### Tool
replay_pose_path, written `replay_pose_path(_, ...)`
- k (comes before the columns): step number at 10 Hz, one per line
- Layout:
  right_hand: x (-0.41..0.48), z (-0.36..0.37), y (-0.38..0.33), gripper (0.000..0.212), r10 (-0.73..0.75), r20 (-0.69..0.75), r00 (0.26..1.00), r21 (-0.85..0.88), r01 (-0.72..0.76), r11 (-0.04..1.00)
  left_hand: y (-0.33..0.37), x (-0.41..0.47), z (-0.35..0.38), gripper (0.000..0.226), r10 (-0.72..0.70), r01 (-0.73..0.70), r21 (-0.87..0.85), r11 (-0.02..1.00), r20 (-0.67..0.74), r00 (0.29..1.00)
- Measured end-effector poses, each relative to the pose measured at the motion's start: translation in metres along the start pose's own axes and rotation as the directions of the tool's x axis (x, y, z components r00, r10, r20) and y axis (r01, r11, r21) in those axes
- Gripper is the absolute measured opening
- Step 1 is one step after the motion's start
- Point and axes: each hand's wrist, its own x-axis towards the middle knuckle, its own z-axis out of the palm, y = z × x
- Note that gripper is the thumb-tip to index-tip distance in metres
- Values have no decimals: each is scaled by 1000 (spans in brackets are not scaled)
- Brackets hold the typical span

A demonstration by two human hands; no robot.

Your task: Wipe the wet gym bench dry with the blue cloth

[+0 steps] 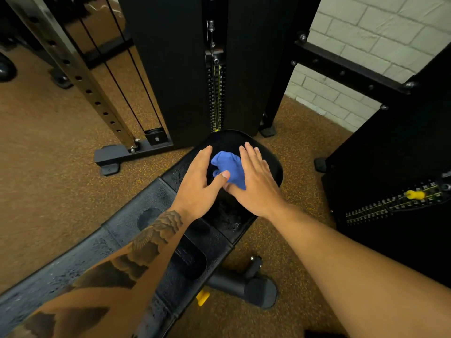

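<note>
A black padded gym bench runs from the lower left to the middle, with water droplets on its pads. On its rounded seat pad lies a crumpled blue cloth. My left hand lies flat on the seat just left of the cloth, fingers extended, thumb touching the cloth's near edge. My right hand rests flat on the cloth's right side, fingers spread, covering part of it. Neither hand has closed around the cloth.
A black weight-stack tower stands right behind the seat. A second stack with a yellow pin is at the right. A perforated upright with cables rises at the left. The floor is brown speckled rubber; a white brick wall lies behind.
</note>
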Motion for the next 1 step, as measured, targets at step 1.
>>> replay_pose_path(1, -7, -11, -7, 101, -3, 36, 999, 18, 2, 1000, 8, -5, -6, 74, 12, -13, 27, 1000, 38, 999)
